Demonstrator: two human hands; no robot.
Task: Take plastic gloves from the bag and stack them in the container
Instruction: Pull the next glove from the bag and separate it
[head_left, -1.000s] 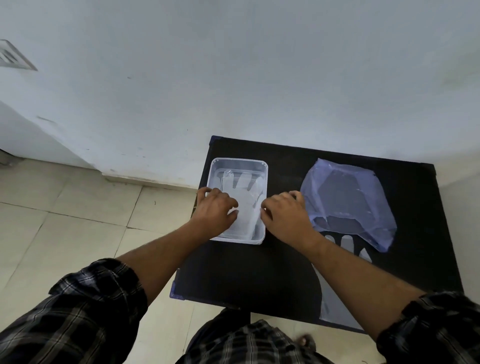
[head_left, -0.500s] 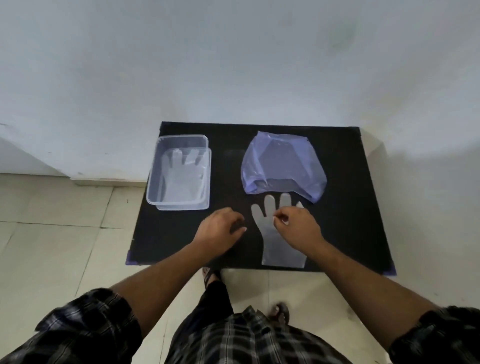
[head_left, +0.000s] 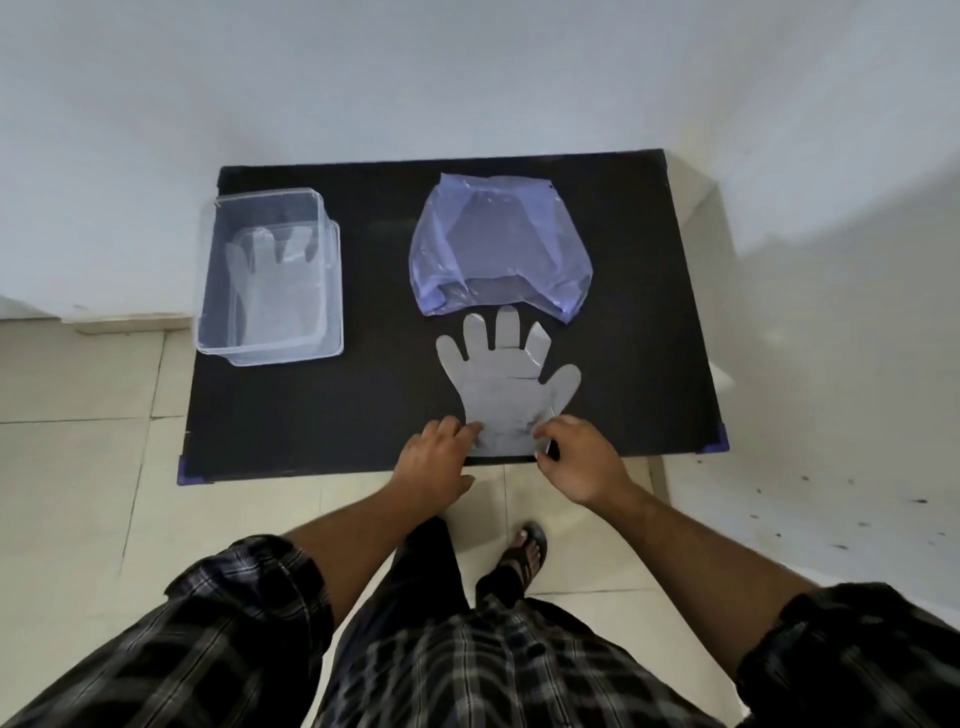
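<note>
Our left hand (head_left: 435, 464) and right hand (head_left: 581, 460) pinch the cuff corners of the glove (head_left: 506, 387), which looks filmy, limp, and liable to cling to the worktop (head_left: 363, 410).

This is looking like a plain room in a home. A small black table (head_left: 623, 260) is standing against a bare white wall (head_left: 467, 78). Pale floor tiles (head_left: 78, 467) are lying under it, near a sandalled foot (head_left: 524, 556).

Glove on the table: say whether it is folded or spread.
Spread. The glove lies flat on the table, fingers fanned apart, both hands at its cuff.
</note>
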